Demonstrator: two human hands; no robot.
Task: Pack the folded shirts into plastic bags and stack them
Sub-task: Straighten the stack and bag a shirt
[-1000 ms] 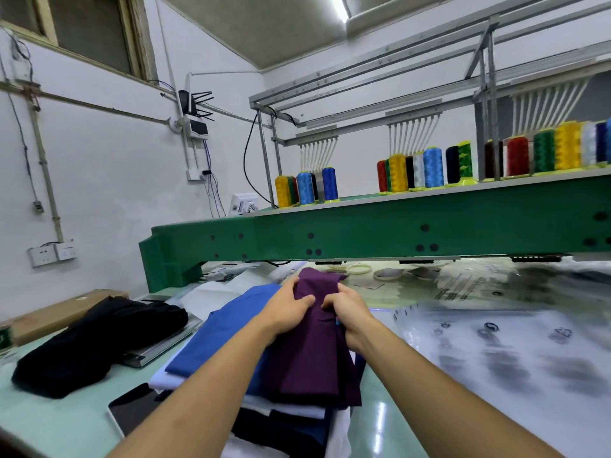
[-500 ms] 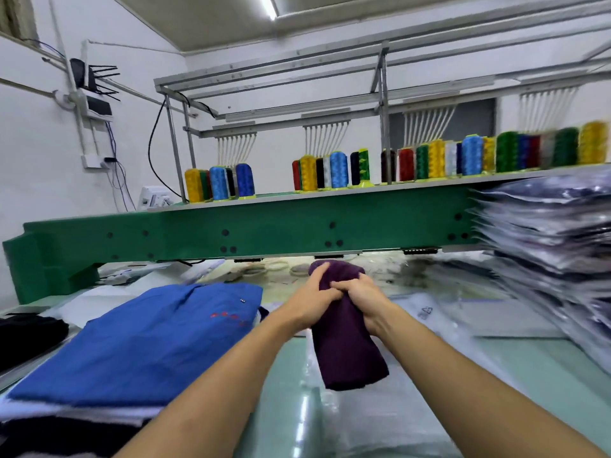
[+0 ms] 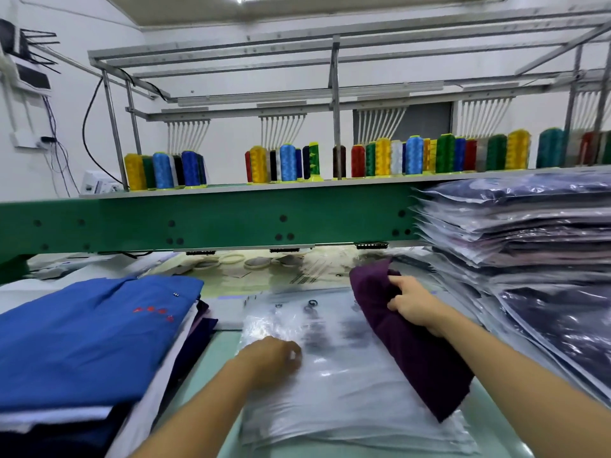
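Both hands were bunched on the purple shirt (image 3: 410, 338) half a second ago, and now we've split them up: our right hand (image 3: 411, 305) has the shirt alone, fingers clamped round its upper fold, the rest hanging down across the right side of the plastic bags (image 3: 330, 385) pile. Our left hand (image 3: 271, 358) has let go and dropped onto the top bag, fingers curled down on the film near its left edge. It's blurry, so we can't tell if it's actually pinched a layer or is just pressing on it.

What that means: picking from the unpacked pile is done and we're into the bagging step. We'd guess the left hand is hunting for the bag mouth to open it so the shirt can slide in. Thin film tends to cling, so separating one bag from the pile could be fiddly, and a one-handed grip on the shirt might let the fold slump.

Blue shirt (image 3: 92, 335) tops the unpacked pile on our left, and the stack of bagged shirts (image 3: 515, 239) sits on the right, already tall, so plenty is packed and a fair bit is left
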